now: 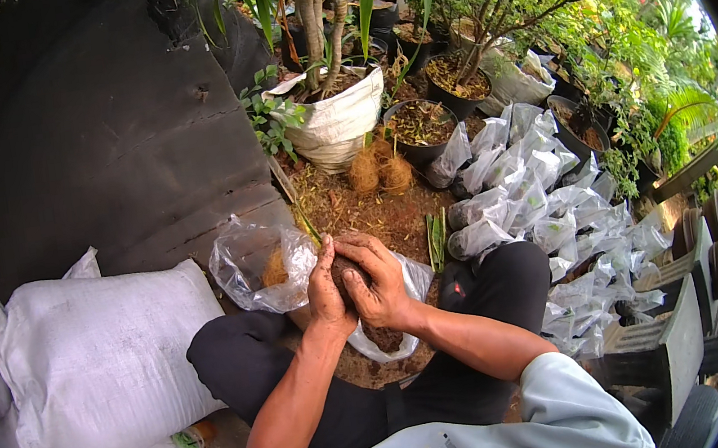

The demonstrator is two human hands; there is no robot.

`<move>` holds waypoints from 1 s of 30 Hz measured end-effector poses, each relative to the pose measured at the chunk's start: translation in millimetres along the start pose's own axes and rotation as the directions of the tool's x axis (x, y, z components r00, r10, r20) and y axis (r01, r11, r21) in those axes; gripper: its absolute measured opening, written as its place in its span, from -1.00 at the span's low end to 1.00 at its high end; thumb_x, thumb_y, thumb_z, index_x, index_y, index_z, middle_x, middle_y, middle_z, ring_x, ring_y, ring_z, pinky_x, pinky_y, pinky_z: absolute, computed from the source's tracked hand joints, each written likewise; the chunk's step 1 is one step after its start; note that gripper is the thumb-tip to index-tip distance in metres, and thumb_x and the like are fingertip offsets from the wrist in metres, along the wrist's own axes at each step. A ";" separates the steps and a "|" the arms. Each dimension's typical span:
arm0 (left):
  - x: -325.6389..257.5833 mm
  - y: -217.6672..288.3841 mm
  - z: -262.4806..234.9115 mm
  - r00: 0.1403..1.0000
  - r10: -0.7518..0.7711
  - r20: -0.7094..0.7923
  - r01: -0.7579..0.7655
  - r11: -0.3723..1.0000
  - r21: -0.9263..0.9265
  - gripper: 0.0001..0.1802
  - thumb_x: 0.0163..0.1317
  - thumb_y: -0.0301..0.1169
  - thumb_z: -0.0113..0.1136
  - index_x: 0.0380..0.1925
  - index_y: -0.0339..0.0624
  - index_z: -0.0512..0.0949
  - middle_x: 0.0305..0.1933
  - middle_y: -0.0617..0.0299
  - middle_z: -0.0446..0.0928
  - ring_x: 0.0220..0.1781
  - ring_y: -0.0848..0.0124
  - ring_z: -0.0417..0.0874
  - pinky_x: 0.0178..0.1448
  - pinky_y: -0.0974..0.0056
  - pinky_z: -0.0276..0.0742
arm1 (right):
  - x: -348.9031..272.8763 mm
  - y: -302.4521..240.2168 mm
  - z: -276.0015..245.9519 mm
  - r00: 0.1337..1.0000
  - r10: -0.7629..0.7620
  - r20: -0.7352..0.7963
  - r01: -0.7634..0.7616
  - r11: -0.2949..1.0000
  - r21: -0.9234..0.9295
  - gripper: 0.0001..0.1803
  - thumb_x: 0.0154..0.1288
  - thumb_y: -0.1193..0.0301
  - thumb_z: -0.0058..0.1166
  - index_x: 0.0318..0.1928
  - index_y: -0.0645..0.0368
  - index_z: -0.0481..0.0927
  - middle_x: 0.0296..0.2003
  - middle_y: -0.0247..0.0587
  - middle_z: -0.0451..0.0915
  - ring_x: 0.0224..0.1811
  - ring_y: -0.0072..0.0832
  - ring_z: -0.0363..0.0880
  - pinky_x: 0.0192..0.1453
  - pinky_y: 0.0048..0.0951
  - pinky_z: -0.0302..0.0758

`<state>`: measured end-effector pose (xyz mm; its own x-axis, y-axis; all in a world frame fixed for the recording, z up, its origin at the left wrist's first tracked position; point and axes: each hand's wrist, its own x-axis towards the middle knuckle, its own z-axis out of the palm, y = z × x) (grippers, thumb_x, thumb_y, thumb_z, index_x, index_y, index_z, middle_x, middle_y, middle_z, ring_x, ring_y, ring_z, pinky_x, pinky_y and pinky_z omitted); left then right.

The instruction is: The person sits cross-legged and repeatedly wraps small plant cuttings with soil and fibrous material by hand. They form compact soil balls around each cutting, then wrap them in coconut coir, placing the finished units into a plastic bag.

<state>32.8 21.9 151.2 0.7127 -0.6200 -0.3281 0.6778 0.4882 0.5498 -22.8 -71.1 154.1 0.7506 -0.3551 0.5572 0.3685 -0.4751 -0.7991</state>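
Note:
Both my hands cup a rounded clump of dark soil over my lap. My left hand presses its left side, and my right hand wraps the top and right side, with soil on the fingers. A thin green leaf shows just beyond my left fingertips; whether it grows from the clump is hidden. Below my hands lies an open clear plastic bag with loose dark soil in it. Left of my left hand is another clear bag around a brown fibrous ball.
Ahead stand brown fibrous balls with shoots, a white sack planter and a black pot of soil. Many clear plant bags crowd the right. Cut green leaves lie nearby. A full white sack sits left.

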 end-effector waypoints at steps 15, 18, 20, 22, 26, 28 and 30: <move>-0.3 23.3 17.4 0.970 -0.209 0.128 0.231 0.952 -0.198 -0.51 0.44 0.08 0.02 0.02 -0.09 0.55 0.01 0.15 0.58 0.07 0.25 0.63 0.17 0.13 0.60 | 27.9 -11.7 -23.7 0.960 -0.210 0.185 0.246 0.949 -0.199 -0.66 0.23 0.34 0.19 -0.01 0.21 0.66 0.04 0.04 0.59 0.12 0.00 0.54 0.33 -0.01 0.32; -3.4 21.2 14.7 0.965 -0.250 0.081 0.260 0.953 -0.154 -0.54 0.48 0.07 -0.02 -0.10 -0.07 0.59 -0.14 0.23 0.62 -0.10 0.36 0.68 0.01 0.19 0.66 | 26.8 -14.2 -25.8 0.918 -0.320 0.235 0.363 0.916 -0.170 -0.70 0.15 0.37 0.25 -0.10 0.20 0.67 -0.04 -0.05 0.61 0.03 -0.03 0.58 0.20 -0.01 0.46; -5.8 20.1 8.9 0.945 -0.307 0.115 0.323 0.932 -0.166 -0.59 0.49 0.05 -0.03 -0.21 -0.03 0.58 -0.24 0.30 0.61 -0.26 0.44 0.68 -0.15 0.26 0.68 | 19.7 -16.8 -20.7 0.900 -0.405 0.159 0.427 0.893 -0.142 -0.69 0.05 0.44 0.25 -0.14 0.26 0.67 -0.09 -0.02 0.62 -0.04 0.00 0.60 0.07 -0.04 0.57; -6.4 19.3 2.9 0.938 -0.311 0.152 0.337 0.922 -0.193 -0.60 0.51 0.02 -0.06 -0.23 -0.03 0.56 -0.30 0.33 0.59 -0.32 0.45 0.67 -0.20 0.27 0.68 | 14.0 -17.2 -15.3 0.879 -0.464 0.108 0.476 0.866 -0.151 -0.70 0.00 0.47 0.24 -0.19 0.29 0.68 -0.14 -0.01 0.63 -0.07 0.01 0.61 0.06 -0.04 0.58; -1.8 20.9 -1.0 0.916 -0.282 0.285 0.350 0.910 -0.224 -0.60 0.53 -0.02 -0.09 -0.15 -0.07 0.56 -0.20 0.27 0.61 -0.19 0.41 0.68 -0.07 0.23 0.68 | 15.0 -13.8 -6.8 0.901 -0.428 0.065 0.433 0.891 -0.137 -0.71 0.03 0.45 0.25 -0.17 0.26 0.68 -0.13 -0.03 0.63 -0.05 -0.03 0.60 0.10 -0.08 0.53; 0.2 22.1 3.6 0.974 -0.188 0.125 0.207 0.964 -0.169 -0.60 0.54 -0.04 -0.10 -0.08 -0.10 0.56 -0.09 0.21 0.61 -0.06 0.36 0.67 0.07 0.18 0.64 | 23.1 -12.0 -10.7 0.964 -0.259 0.060 0.265 0.955 -0.133 -0.74 0.12 0.46 0.23 -0.15 0.25 0.69 -0.11 -0.02 0.64 0.00 -0.06 0.60 0.16 -0.12 0.48; -0.2 26.0 9.7 0.977 -0.142 0.157 0.167 0.974 -0.155 -0.58 0.53 -0.08 -0.10 0.08 -0.15 0.52 0.09 0.10 0.57 0.16 0.24 0.60 0.29 0.09 0.53 | 31.8 -13.4 -17.4 0.997 -0.070 0.041 0.073 0.995 -0.071 -0.73 0.23 0.40 0.19 -0.08 0.23 0.68 -0.04 -0.03 0.64 0.10 -0.10 0.56 0.28 -0.17 0.34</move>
<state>48.5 28.8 173.0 0.5716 -0.7720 -0.2781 0.8068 0.4670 0.3618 -13.4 -90.1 186.4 0.7452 -0.2874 0.6018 0.3819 -0.5558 -0.7384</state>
